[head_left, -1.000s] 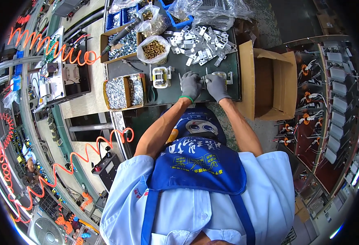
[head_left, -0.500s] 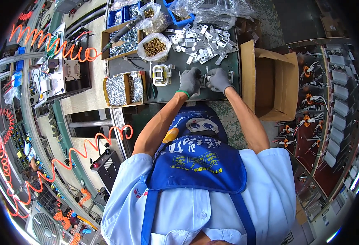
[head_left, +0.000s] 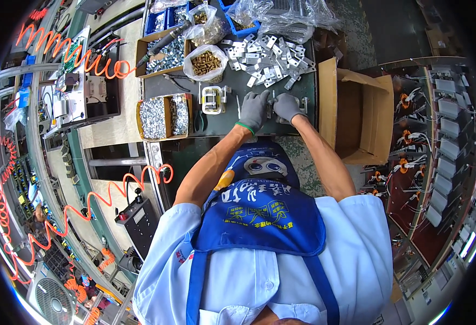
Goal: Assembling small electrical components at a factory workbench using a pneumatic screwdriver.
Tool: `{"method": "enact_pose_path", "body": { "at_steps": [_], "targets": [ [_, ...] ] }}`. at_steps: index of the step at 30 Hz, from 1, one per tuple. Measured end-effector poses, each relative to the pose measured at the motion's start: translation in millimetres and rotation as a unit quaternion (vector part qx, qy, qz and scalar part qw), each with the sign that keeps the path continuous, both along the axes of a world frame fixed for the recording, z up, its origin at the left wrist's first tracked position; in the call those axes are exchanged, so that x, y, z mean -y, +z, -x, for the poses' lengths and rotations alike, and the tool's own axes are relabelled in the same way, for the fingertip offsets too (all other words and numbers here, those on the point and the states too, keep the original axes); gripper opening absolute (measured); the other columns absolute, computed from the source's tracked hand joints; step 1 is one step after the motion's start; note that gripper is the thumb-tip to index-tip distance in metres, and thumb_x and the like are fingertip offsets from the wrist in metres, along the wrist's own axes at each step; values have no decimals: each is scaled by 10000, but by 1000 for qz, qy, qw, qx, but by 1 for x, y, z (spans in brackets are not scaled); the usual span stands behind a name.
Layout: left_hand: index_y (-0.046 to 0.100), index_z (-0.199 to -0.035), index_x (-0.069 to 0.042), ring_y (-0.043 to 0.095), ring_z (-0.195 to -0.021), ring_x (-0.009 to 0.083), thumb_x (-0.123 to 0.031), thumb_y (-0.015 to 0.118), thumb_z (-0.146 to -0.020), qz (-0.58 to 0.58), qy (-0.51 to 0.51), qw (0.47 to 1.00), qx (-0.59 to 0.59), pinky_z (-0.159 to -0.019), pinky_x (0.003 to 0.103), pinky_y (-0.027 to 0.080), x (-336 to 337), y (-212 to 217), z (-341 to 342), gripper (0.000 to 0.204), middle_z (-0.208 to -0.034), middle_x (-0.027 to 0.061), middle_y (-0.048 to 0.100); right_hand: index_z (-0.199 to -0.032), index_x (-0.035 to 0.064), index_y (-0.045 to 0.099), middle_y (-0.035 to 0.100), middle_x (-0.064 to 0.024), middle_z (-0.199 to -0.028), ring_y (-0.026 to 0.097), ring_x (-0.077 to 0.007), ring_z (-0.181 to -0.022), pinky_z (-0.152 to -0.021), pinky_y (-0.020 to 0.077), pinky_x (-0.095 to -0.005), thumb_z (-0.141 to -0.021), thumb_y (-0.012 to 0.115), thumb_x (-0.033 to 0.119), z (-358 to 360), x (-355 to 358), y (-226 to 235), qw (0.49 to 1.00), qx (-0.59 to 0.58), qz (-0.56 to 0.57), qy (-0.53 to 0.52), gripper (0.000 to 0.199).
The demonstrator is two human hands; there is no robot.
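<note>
My left hand (head_left: 254, 110), in a grey glove with a green cuff, is closed at the front edge of the dark bench. Close beside it, my gloved right hand (head_left: 288, 107) is also closed, its fingertips turned toward the left. Small metal pieces show around the fingers, but the gloves cover most of what the hands grip. A metal part (head_left: 304, 103) shows just right of my right hand. To the left of my left hand sits a yellow-and-white framed metal assembly (head_left: 213, 100). Dark-handled pliers (head_left: 200, 121) lie left of that.
Flat metal brackets (head_left: 270, 58) are heaped beyond my hands. Brass screws fill a plastic bag (head_left: 206, 64). A divided carton (head_left: 168, 117) of small hardware stands left, below a power screwdriver (head_left: 164, 42). An open cardboard box (head_left: 329, 111) adjoins the bench's right side.
My hands have drawn slightly closer together and their fingers have shifted a little. The bench items keep their places.
</note>
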State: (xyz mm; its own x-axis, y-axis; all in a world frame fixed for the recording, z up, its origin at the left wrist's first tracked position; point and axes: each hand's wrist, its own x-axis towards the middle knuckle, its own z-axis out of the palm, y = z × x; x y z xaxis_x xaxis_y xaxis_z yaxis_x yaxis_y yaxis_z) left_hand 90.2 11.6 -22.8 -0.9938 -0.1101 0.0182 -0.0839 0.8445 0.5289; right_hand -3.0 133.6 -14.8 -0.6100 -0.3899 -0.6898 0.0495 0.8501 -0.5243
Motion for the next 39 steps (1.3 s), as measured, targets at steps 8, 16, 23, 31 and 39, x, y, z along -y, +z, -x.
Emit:
{"method": "enact_pose_path", "body": {
  "at_steps": [8,16,23,31,39],
  "targets": [
    [503,-1220,-29,541,-991,348,-38,587,-709,-81,63,988,-117,-921,458,406,-11,26,-29,518,-1030,155,612,-823,-49,663,640,-240,-671,647,-302,-496,-496,521,-404,-894,531,244,-6,-3,-1,989,-138,38,38,329],
    [496,-1210,-24,531,-952,385,-24,602,-665,-165,71,981,-73,-870,452,427,10,35,-47,556,-1038,179,569,-818,-57,653,637,-255,-689,664,-338,-572,-536,527,-430,-852,552,218,0,2,18,1000,3,20,14,295],
    [532,-1176,-66,551,-912,352,3,551,-720,-190,145,967,-86,-808,436,453,26,29,-124,461,-900,152,600,-958,69,654,649,-225,-891,628,-397,-838,-708,492,-473,-800,578,221,26,65,31,942,-273,111,160,232],
    [569,-1139,-59,595,-866,353,-20,543,-782,-235,268,934,2,-762,442,480,53,12,-185,360,-896,167,628,-1007,112,677,659,-174,-925,638,-355,-889,-744,505,-450,-820,520,137,55,211,-22,875,-332,173,308,245],
    [585,-1118,-58,603,-875,352,-35,542,-802,-285,328,900,28,-774,433,488,75,-3,-221,320,-906,183,626,-868,92,677,679,-131,-869,631,-336,-919,-744,521,-452,-772,624,189,55,267,-56,788,-413,28,456,147]
  ]
}}
